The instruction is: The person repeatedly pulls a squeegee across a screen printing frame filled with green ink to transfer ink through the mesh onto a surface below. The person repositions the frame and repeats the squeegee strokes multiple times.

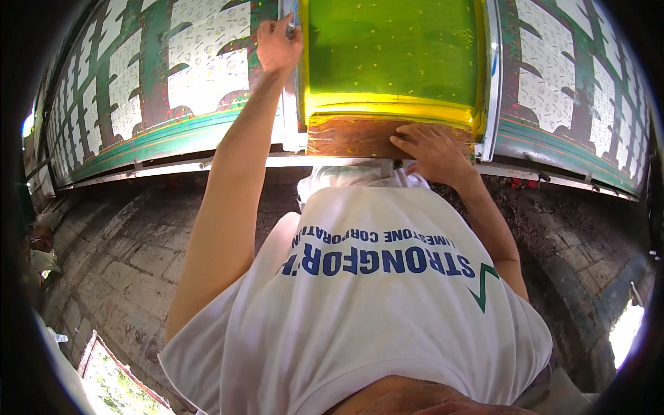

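Observation:
A screen-printing frame (492,76) with pale metal rails holds a translucent yellow-green mesh (394,52) in front of me. Across its near end lies a wooden squeegee (353,137), brown and stained, with bright yellow ink along its far side. My right hand (439,153) grips the squeegee's right part, fingers laid over the wood; its underside is hidden. Farther off, my left hand (278,45) is closed at the frame's left rail, around a small shiny metal fitting (290,29). The fingers partly hide how that fitting joins the rail.
A long green printing table (166,142) runs left and right under the frame, bearing several white printed fabric pieces (211,59). A metal rail (180,167) edges its near side. Below are worn floor blocks (117,277). My torso stands close to the table.

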Tool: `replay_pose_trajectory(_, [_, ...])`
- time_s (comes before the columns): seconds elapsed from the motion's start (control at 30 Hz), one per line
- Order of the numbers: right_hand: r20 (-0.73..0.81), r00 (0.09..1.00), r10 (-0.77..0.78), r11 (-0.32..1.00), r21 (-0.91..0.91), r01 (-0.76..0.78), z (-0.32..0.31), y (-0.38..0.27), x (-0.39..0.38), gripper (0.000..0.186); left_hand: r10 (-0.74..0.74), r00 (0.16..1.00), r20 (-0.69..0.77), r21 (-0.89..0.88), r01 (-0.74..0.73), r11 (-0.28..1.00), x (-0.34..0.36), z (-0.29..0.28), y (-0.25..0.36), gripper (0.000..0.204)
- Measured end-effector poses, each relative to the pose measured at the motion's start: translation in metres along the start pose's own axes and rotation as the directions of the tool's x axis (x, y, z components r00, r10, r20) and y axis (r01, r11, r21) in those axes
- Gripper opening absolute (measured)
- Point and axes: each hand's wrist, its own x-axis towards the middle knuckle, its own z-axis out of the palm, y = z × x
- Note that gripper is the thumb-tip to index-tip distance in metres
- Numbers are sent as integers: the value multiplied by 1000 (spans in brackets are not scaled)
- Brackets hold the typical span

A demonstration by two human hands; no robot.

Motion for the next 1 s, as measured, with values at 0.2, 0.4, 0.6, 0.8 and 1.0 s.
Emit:
replay_pose_trajectory(0.2, [-136,987,84,991,-88,-97,-5,4,2,59,2,1000,-27,-37,-3,999,1,19,8,40])
replay_pose_trajectory(0.4, [-295,915,274,917,-208,-342,13,-3,26,49,-16,999,-40,-55,13,998,2,21,9,40])
replay_pose_trajectory(0.6, [-422,865,274,910,-177,-374,7,-6,23,47,-4,999,-50,-62,0,998,1,20,8,42])
replay_pose_trajectory(0.8, [-359,850,384,869,-171,-465,0,-4,29,50,7,999,-42,-37,-9,999,2,23,7,42])
replay_pose_trajectory(1.0, [-381,849,366,870,-186,-458,20,-7,39,55,-13,998,-56,-74,9,997,0,21,8,36])
